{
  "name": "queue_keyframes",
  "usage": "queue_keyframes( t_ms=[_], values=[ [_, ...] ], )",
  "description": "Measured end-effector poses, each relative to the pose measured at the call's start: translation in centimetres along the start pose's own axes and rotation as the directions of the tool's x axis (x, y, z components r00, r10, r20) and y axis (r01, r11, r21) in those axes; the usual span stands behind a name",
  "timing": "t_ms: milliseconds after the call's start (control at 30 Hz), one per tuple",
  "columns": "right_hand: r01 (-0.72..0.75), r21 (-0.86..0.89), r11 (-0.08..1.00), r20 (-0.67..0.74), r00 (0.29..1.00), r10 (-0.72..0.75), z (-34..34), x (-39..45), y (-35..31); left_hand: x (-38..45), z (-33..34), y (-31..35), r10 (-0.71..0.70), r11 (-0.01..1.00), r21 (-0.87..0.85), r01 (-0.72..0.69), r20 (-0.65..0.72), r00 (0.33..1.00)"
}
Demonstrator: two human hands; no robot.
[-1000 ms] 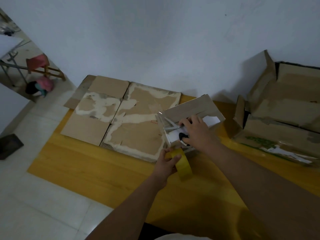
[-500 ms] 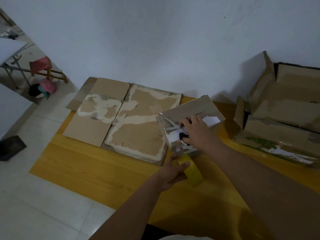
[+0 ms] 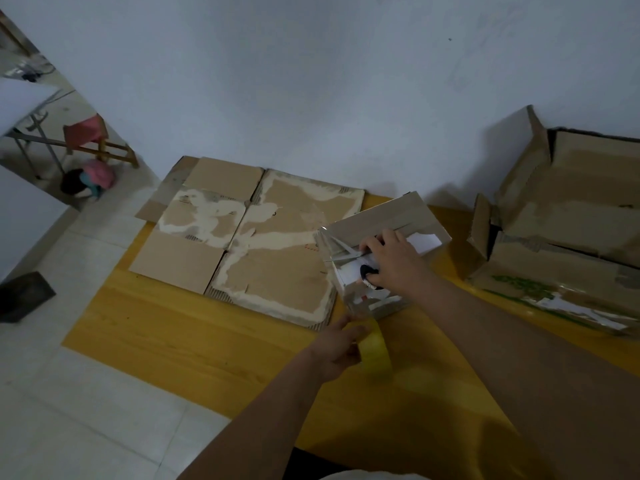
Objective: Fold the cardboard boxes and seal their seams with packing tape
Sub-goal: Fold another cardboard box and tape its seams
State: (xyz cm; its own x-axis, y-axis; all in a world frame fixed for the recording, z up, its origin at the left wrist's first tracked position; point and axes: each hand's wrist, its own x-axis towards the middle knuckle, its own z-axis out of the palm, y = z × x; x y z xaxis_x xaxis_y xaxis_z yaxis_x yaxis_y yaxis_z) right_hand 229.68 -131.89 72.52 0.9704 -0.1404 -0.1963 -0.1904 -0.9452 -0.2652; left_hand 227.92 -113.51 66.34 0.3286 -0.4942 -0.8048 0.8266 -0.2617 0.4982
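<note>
Yellow tape roll (image 3: 375,349), brown white-streaked flattened cardboard (image 3: 249,244), yellow table (image 3: 194,337).

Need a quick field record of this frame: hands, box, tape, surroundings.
left hand: holds tape roll below the box's near corner
right hand: rests on top of small box
tape: clear strip covers box's near faces
flat cardboard: lies left of box on table
large boxes: right, open
</note>
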Motion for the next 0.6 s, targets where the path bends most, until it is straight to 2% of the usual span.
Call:
queue_keyframes(
  t_ms=[67,200,300,400,467,533,600],
  values=[
    [0.000,0.036,0.999,0.080,0.997,-0.003,-0.7,0.2,0.2,0.2,0.3,-0.5,0.006,0.997,-0.072,-0.008,-0.028,1.000],
    [-0.014,0.262,0.965,0.216,0.975,-0.045,-4.0,0.2,0.7,0.5,0.4,-1.1,0.032,0.988,-0.150,-0.039,-0.049,0.998],
    [-0.060,0.313,0.948,0.428,0.900,-0.084,-7.6,-0.9,1.8,0.7,0.4,-1.2,0.032,0.987,-0.154,-0.043,-0.073,0.997],
    [-0.102,0.119,0.988,0.648,0.761,0.000,-10.1,-2.0,3.3,0.7,0.6,-1.1,0.016,0.986,-0.163,-0.030,-0.087,0.996],
    [-0.075,-0.044,0.996,0.712,0.698,0.084,-9.9,-2.4,3.9,0.7,0.7,-1.1,0.008,0.985,-0.169,-0.023,-0.090,0.996],
    [-0.072,-0.097,0.993,0.702,0.702,0.119,-8.1,-2.5,4.2,0.7,0.7,-1.2,0.008,0.984,-0.174,-0.024,-0.092,0.996],
    [-0.085,-0.075,0.994,0.689,0.716,0.113,-5.9,-2.5,4.1,0.9,0.6,-1.2,0.017,0.983,-0.182,-0.032,-0.087,0.996]
  ],
)
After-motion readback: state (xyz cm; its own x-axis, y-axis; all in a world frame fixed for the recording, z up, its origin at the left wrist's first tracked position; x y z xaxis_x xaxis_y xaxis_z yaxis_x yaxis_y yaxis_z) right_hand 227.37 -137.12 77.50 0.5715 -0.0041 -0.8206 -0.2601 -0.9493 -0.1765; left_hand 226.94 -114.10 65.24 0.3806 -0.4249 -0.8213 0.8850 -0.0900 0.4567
